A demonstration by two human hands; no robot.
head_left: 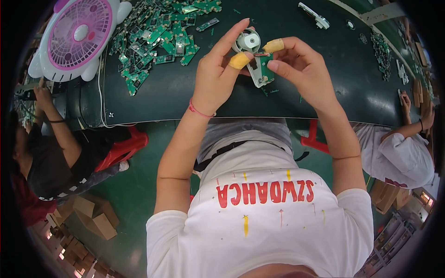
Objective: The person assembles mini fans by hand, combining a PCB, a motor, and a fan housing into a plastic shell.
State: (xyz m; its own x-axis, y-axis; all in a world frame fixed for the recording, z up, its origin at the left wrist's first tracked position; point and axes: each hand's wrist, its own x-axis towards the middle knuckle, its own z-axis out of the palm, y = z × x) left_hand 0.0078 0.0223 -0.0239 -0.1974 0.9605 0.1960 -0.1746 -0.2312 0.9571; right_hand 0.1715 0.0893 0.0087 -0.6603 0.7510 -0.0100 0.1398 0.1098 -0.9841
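Observation:
My left hand [215, 76] holds a small white plastic housing [256, 78], which looks like the shell of a handheld fan. A round white motor part [251, 41] sits in its wide upper end. Beside the narrow handle part is a green circuit board [267, 73], with thin red wires [262, 54] at its top. My right hand [303, 69] has its thumb and bent index finger at the board's edge and the wires. Yellow covers wrap my left thumb and right index finger. My left fingers partly hide the housing.
A heap of green circuit boards [160, 39] lies at the left on the dark table [176, 99]. A pink and white fan [79, 37] stands at the far left. A white housing [315, 16] and dark small parts [381, 55] lie at the right. Co-workers sit at both sides.

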